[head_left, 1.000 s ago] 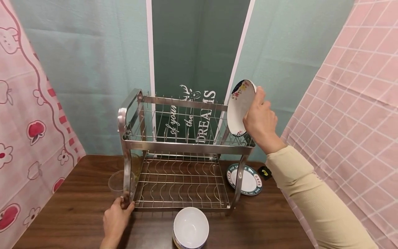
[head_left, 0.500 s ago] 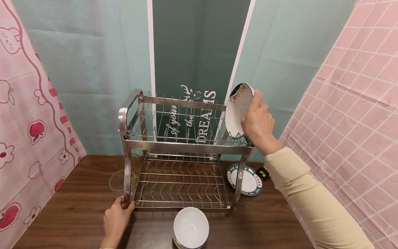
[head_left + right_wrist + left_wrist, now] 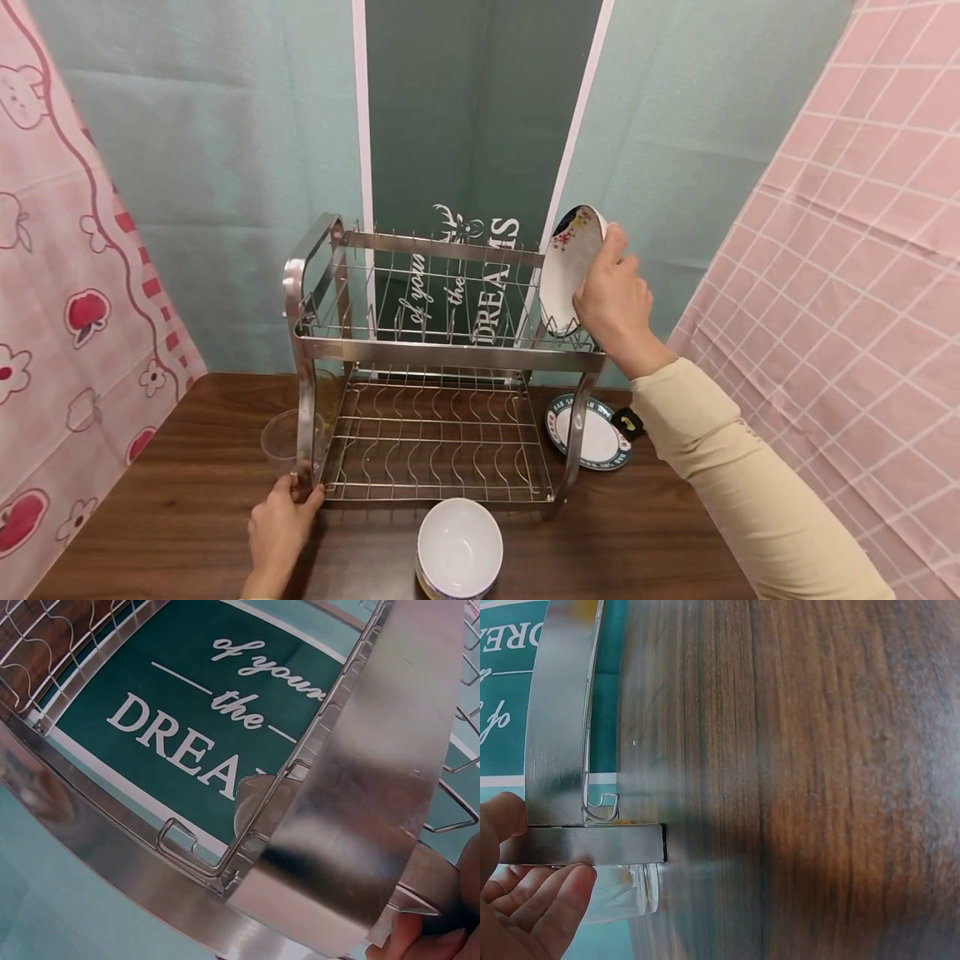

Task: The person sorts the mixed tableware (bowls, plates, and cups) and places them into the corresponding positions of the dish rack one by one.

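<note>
My right hand [image 3: 617, 296] grips a white floral bowl [image 3: 567, 262] by its right rim. The bowl stands on edge among the wires at the right end of the dish rack's upper tier. In the right wrist view, the rack's metal band covers much of it, and only some fingers [image 3: 424, 945] show at the lower right. My left hand [image 3: 279, 533] holds the front left leg of the two-tier metal dish rack [image 3: 450, 357] near the tabletop. The left wrist view shows thumb and fingers on either side of that metal leg [image 3: 592, 844].
A white bowl [image 3: 460, 546] stands on the table [image 3: 172, 500] before the rack. Right of it lies a green-rimmed plate [image 3: 591, 433] with a small black item [image 3: 627, 423]. A clear plastic cup [image 3: 282, 435] is beside the left leg. Curtains surround the table.
My right hand has moved the floral bowl slightly left and down into the upper tier's wires. My left hand keeps its place on the rack leg.
</note>
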The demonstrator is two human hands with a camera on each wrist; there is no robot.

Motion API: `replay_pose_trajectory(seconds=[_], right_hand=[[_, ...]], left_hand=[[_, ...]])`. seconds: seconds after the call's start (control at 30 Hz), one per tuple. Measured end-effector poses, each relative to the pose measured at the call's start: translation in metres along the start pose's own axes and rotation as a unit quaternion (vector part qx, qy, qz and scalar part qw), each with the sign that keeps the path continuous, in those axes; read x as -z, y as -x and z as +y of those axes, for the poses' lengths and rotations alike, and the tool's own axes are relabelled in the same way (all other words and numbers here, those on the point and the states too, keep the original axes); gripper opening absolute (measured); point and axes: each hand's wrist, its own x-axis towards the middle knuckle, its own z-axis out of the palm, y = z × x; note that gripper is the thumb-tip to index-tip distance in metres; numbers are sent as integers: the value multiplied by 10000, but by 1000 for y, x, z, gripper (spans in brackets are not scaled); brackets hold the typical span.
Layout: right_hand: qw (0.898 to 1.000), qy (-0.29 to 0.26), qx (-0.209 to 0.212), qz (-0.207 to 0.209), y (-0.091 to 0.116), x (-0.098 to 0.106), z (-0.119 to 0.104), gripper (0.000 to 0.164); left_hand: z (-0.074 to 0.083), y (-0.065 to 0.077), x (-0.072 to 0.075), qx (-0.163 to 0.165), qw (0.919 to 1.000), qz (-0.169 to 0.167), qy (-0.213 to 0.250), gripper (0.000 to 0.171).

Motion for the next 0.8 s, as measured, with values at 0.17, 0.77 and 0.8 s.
replay_pose_trajectory(seconds=[0.17,0.77,0.8], right_hand=[[9999,40,88,-33,1,0,0,53],[9991,317,138,226,5,-4,5,56],[9992,308,132,219,5,-4,5,56]], left_hand=[[-1,-1,0,27,10000,-17,-22,32],[-2,-1,0,20,10000,-42,-13,33],[-2,-1,0,15,10000,-47,-14,33]])
